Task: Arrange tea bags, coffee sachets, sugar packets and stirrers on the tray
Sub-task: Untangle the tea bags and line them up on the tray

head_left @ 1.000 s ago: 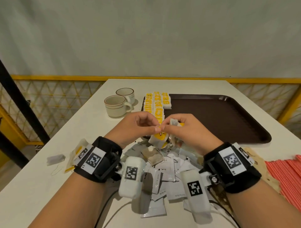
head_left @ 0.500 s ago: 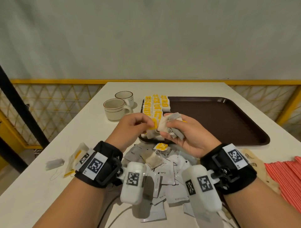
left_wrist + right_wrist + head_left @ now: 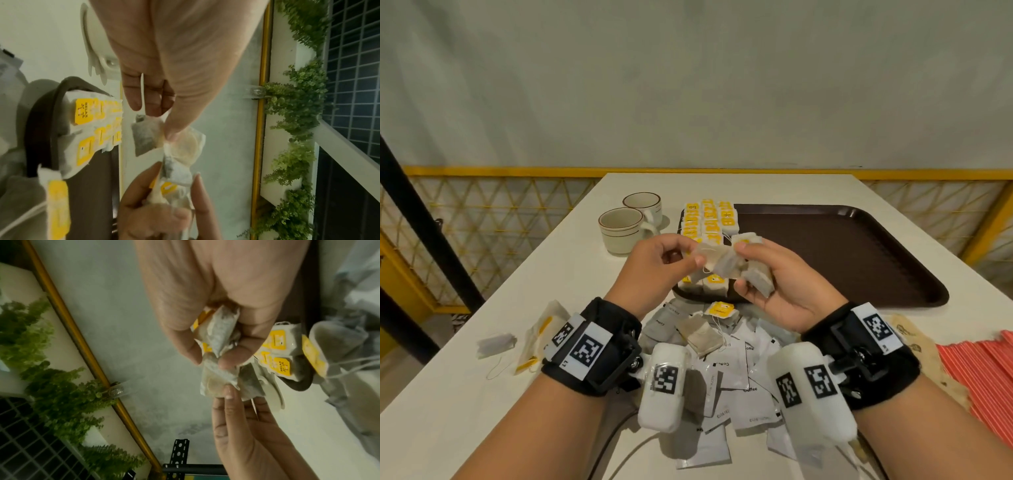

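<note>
**Both hands work a bunch of tea bags above the tray's near corner**

The right hand (image 3: 787, 287) is curled around a small bunch of tea bags (image 3: 751, 275), thumb and fingers closed on them; a yellow tag shows among the bags in the wrist views. The left hand (image 3: 657, 265) pinches one tea bag (image 3: 714, 255) at the edge of that bunch between thumb and fingertip, its other fingers loosely bent. The two hands meet just above the near left corner of the brown tray (image 3: 859, 260).

On the left end of the tray, rows of tea bags with yellow tags (image 3: 709, 219) lie side by side, running from the far edge toward the near one. The rest of the tray is bare brown.

On the tabletop (image 3: 482, 394) between the forearms lies a loose heap of white coffee sachets (image 3: 736, 370) with a few tea bags on top. Two cups (image 3: 626, 229) stand just left of the tray. A stack of red stirrers (image 3: 983, 380) lies at the right edge, and a lone tea bag (image 3: 494, 344) lies far left.
</note>
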A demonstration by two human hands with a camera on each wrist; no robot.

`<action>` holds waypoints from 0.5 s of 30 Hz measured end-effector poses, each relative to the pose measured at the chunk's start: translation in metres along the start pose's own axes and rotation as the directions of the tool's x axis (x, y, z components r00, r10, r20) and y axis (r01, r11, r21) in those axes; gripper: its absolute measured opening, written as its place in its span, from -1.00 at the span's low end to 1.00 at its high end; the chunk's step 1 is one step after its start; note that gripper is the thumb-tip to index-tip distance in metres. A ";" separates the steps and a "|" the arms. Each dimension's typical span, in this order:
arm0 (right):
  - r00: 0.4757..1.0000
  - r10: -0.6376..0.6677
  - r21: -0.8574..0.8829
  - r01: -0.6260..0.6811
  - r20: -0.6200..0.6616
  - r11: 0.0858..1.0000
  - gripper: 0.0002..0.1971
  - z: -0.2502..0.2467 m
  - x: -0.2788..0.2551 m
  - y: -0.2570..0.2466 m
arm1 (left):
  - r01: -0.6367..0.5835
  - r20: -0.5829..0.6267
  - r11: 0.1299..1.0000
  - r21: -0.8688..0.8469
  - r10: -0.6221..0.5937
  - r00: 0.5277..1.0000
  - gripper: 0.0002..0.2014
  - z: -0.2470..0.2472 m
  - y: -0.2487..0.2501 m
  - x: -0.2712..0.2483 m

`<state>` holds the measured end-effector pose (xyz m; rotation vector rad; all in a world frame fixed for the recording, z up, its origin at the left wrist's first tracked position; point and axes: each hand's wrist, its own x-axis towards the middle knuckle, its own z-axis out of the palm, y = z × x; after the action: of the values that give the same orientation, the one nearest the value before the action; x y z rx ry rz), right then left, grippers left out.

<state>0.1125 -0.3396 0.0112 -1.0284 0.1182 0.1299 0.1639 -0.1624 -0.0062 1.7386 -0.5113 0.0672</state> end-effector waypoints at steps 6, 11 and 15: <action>0.997 0.079 0.122 -0.081 0.018 0.989 -0.81 0.000 0.000 -0.002 | -0.078 -0.056 0.994 -0.083 0.074 0.996 -0.74 -0.007 0.007 0.000; 0.992 0.111 0.032 -0.109 -0.058 0.993 -0.76 -0.006 0.002 -0.003 | -0.161 -0.036 0.977 -0.137 0.158 0.987 -0.71 -0.012 0.012 -0.001; 0.996 0.084 -0.086 -0.084 0.004 0.993 -0.96 -0.006 -0.001 -0.004 | -0.177 0.054 0.971 -0.162 0.188 0.981 -0.83 -0.014 0.011 -0.001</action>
<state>0.1115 -0.3468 0.0113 -1.1088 0.1500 0.2170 0.1619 -0.1503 0.0072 1.5416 -0.7089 0.0949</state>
